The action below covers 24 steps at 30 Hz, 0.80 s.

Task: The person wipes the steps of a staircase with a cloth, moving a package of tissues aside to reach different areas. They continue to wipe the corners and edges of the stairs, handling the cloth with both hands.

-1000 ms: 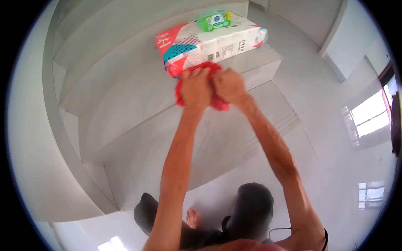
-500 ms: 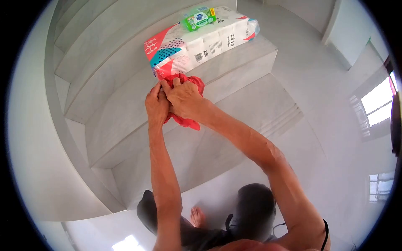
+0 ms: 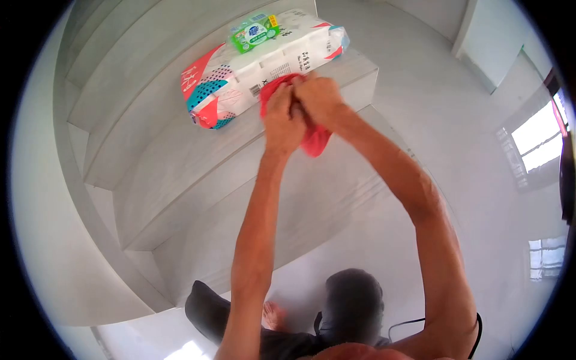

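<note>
A bunched red cloth (image 3: 316,143) hangs from both my hands above the stair step. My left hand (image 3: 283,120) is closed on its left side, and my right hand (image 3: 319,99) grips it from the right, with the two hands almost touching. Part of the cloth is hidden under my fingers. Just behind lies a large plastic-wrapped tissue pack (image 3: 207,96), white with red and teal ends. On top of that pack rests a small green packet (image 3: 257,35), which looks like wipes.
Pale curved stairs (image 3: 150,144) rise to the left beside a smooth wall (image 3: 42,198). Glossy floor (image 3: 432,114) spreads to the right, with window reflections on it. My bare foot (image 3: 276,315) and dark-clothed knees are below.
Both hands have moved right and up in view with the red cloth, from the tissue pack's left end to its front middle. The view has shifted slightly.
</note>
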Tool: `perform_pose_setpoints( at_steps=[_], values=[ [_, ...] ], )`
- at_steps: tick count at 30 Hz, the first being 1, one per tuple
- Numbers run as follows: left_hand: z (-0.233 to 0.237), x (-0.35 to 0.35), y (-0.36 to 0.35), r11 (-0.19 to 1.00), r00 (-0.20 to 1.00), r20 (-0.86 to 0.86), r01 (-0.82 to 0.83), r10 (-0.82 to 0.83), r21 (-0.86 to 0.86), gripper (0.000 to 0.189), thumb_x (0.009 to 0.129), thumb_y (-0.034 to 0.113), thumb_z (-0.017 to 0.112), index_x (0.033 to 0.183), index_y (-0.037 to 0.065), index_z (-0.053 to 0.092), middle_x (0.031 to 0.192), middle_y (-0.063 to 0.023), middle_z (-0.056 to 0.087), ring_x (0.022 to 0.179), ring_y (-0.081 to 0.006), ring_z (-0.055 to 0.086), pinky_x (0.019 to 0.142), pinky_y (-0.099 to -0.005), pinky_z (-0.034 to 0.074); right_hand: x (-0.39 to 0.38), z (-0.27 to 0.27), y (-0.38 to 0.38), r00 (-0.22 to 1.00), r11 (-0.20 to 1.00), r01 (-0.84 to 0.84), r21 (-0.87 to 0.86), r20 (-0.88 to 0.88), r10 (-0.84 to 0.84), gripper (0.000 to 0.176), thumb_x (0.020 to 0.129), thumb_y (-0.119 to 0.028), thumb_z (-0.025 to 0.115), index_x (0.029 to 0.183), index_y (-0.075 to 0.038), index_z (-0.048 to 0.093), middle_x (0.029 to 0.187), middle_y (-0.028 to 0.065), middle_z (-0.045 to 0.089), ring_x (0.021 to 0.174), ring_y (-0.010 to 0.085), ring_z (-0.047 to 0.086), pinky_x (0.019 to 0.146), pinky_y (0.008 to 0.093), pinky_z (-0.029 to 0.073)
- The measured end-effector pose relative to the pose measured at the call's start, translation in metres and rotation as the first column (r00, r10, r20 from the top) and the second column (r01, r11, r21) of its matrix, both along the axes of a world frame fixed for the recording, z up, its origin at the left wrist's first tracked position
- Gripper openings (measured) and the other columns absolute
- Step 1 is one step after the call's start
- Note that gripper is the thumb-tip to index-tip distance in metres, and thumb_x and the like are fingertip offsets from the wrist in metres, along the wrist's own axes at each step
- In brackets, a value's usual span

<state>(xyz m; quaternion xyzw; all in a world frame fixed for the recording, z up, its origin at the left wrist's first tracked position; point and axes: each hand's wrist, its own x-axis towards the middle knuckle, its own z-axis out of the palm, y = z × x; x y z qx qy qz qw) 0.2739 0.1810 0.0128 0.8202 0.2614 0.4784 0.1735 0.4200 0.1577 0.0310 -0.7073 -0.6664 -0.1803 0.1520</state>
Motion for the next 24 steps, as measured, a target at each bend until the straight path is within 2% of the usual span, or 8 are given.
perform_pose_setpoints(
  at_steps=[3,5,7,9,11,17,22,24],
  values=[
    [0.014,0.026,-0.031,0.992,0.971,-0.206,0.124,-0.123,-0.01,0.044,0.094,0.005,0.06,0.137,-0.002,0.062,0.143,-0.0265,0.06,0.137,-0.0427,0.052,0.118,-0.0475,0.04,0.074,0.025,-0.023,0.961,0.956,0.276,-0.103,-0.005,-0.278,0.017,0.088,-0.011,0.066,0.101,-0.006,0.075,0.102,0.019,0.076,0.097,0.034,0.075,0.072,0.0463,0.062],
    [0.028,0.016,-0.047,0.968,0.937,-0.25,0.251,-0.244,-0.001,0.034,0.094,0.006,0.06,0.127,0.0,0.067,0.131,-0.0247,0.067,0.125,-0.0433,0.06,0.109,-0.0476,0.047,0.131,0.014,-0.017,0.957,0.958,0.282,-0.049,0.08,-0.278,0.017,0.087,-0.01,0.067,0.101,-0.009,0.077,0.106,0.0155,0.077,0.097,0.033,0.076,0.077,0.0447,0.063],
    [0.055,-0.011,-0.068,0.957,0.802,-0.522,0.244,-0.29,-0.157,0.031,0.094,0.006,0.06,0.124,0.001,0.069,0.125,-0.0214,0.07,0.119,-0.0402,0.064,0.102,-0.0465,0.052,0.159,0.028,-0.021,0.891,0.88,0.454,-0.14,0.051,-0.452,0.015,0.084,-0.009,0.067,0.096,-0.008,0.075,0.1,0.0187,0.076,0.1,0.0379,0.073,0.083,0.047,0.06],
    [0.062,-0.053,-0.074,0.952,0.808,-0.503,0.267,-0.307,-0.152,0.03,0.095,0.005,0.059,0.123,0.002,0.07,0.122,-0.0194,0.072,0.115,-0.0388,0.066,0.098,-0.046,0.053,0.201,0.025,-0.031,0.787,0.805,0.592,-0.037,-0.191,-0.587,0.019,0.091,-0.014,0.063,0.102,-0.008,0.078,0.113,0.0165,0.077,0.111,0.0354,0.072,0.09,0.0446,0.061],
    [0.064,-0.098,-0.071,0.953,0.812,-0.498,0.265,-0.303,-0.148,0.029,0.095,0.004,0.059,0.121,0.003,0.071,0.119,-0.0183,0.073,0.11,-0.0378,0.068,0.094,-0.0449,0.055,0.215,0.044,-0.051,0.633,0.727,0.686,-0.017,-0.478,-0.609,0.023,0.09,-0.015,0.058,0.095,-0.004,0.077,0.103,0.0218,0.076,0.103,0.0381,0.073,0.085,0.047,0.058],
    [0.069,-0.204,-0.06,0.953,0.822,-0.525,0.066,-0.22,-0.295,0.023,0.099,0.006,0.061,0.118,0.001,0.073,0.114,-0.0177,0.076,0.094,-0.0305,0.074,0.085,-0.0361,0.057,0.171,0.078,-0.101,0.573,0.768,0.627,0.132,-0.746,-0.34,0.027,0.089,-0.013,0.051,0.091,0.0,0.074,0.086,0.0279,0.068,0.077,0.035,0.068,0.071,0.0454,0.05],
    [0.051,-0.254,-0.075,0.924,0.916,-0.363,0.022,-0.171,-0.381,0.022,0.101,0.006,0.062,0.119,0.001,0.073,0.115,-0.0162,0.077,0.096,-0.0252,0.075,0.084,-0.0352,0.058,0.006,0.073,-0.073,0.749,0.908,0.182,0.378,-0.651,0.122,0.025,0.092,-0.011,0.049,0.093,0.003,0.07,0.082,0.0312,0.064,0.071,0.0415,0.064,0.068,0.0473,0.049],
    [0.047,-0.27,-0.084,0.907,0.926,-0.328,0.036,-0.188,-0.419,0.023,0.1,0.006,0.063,0.12,0.002,0.073,0.114,-0.0161,0.077,0.095,-0.0264,0.075,0.083,-0.035,0.058,-0.038,0.05,-0.028,0.835,0.936,0.008,0.351,-0.517,0.187,0.024,0.09,-0.011,0.052,0.096,0.002,0.072,0.088,0.0311,0.066,0.083,0.0511,0.064,0.074,0.0514,0.052]
  ],
)
